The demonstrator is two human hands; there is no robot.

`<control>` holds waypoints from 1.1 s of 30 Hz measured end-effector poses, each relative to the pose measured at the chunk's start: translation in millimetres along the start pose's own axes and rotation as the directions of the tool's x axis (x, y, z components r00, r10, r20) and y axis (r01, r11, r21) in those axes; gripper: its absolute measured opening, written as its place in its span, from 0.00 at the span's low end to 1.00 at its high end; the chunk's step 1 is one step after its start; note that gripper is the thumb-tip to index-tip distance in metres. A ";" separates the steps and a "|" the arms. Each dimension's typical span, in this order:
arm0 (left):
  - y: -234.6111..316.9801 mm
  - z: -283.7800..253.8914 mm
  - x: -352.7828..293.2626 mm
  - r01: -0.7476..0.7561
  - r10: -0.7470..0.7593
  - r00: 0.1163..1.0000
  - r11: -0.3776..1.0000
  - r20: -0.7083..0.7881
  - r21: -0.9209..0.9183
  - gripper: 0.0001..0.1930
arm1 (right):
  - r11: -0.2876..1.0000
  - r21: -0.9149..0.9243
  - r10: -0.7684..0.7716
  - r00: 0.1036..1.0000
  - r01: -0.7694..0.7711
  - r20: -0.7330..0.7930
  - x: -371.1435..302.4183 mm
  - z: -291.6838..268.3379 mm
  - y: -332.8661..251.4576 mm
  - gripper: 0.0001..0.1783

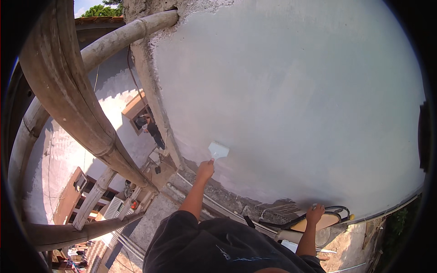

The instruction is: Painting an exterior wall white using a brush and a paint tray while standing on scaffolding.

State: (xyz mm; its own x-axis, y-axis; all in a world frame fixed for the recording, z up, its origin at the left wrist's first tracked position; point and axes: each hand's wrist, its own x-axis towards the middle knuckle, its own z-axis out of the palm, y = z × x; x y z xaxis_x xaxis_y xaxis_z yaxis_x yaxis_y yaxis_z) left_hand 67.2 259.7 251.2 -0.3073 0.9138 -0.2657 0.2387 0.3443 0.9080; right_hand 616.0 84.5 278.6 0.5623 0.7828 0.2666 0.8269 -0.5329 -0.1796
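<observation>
My left hand (pixel 205 169) is closed around the handle of a wide, pale putty knife (pixel 219 149). Its flat blade lies against or very close to the plastered wall (pixel 291 100), near the wall's lower left part. Further right and lower, my right hand (pixel 315 213) has its fingers curled at the wall's bottom edge. A small pale bit shows at those fingertips, but what they hold cannot be made out. Just beside that hand is a rounded tan thing (pixel 325 221) with a black, hose-like edge. The wall around it is darker, in shadow or damp.
Thick bamboo poles (pixel 75 91) of a scaffold cross the left side, one running into the wall's corner. Far below stands another person (pixel 152 131) in dark clothes near a window. A rough ledge (pixel 236 202) runs along the wall's foot. Sunlit ground lies at the lower right.
</observation>
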 end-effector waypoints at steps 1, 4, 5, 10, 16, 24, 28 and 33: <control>24.5 -4.0 -3.3 -0.053 0.053 0.999 0.998 -0.002 0.032 0.25 | 1.000 -0.007 0.000 1.000 0.000 -0.002 0.1 0.3 2.1 0.24; 71.3 -23.9 -18.0 -0.116 0.116 0.993 0.993 -0.002 -0.016 0.24 | 1.000 -0.001 -0.014 1.000 0.014 0.002 2.4 4.4 2.9 0.24; 86.5 -30.2 -24.0 -0.114 0.114 0.993 0.993 -0.002 -0.015 0.24 | 1.000 -0.001 -0.014 1.000 0.014 0.003 3.6 4.2 1.3 0.24; 160.4 -56.2 -56.2 -0.233 0.305 0.952 0.800 0.040 -0.553 0.18 | 1.000 0.008 -0.023 1.000 0.023 -0.019 3.3 6.0 3.8 0.23; 137.5 -25.9 -19.6 -0.253 0.324 0.944 0.838 0.067 -0.484 0.20 | 0.999 0.008 -0.052 0.998 0.053 -0.045 1.9 5.6 -2.0 0.22; 13.2 8.7 -9.4 -0.067 0.083 0.995 0.971 0.062 -0.230 0.23 | 1.000 -0.010 -0.021 0.999 0.021 -0.033 1.7 2.8 -4.1 0.21; -14.0 15.2 -12.5 -0.015 0.013 1.000 0.999 0.029 0.052 0.26 | 1.000 -0.009 -0.016 1.000 0.016 -0.017 3.8 4.6 -4.0 0.21; 39.5 10.0 -22.2 -0.057 0.056 0.997 0.998 0.044 0.020 0.26 | 0.999 -0.038 -0.016 1.000 0.016 -0.018 1.7 3.7 0.1 0.22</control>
State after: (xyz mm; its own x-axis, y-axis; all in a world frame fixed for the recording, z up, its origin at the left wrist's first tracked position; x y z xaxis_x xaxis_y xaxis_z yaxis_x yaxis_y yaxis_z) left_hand 92.7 255.3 289.7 -0.2526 0.9402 -0.2284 0.2741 0.2959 0.9150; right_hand 617.0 87.0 275.6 0.5486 0.7854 0.2868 0.8350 -0.5324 -0.1391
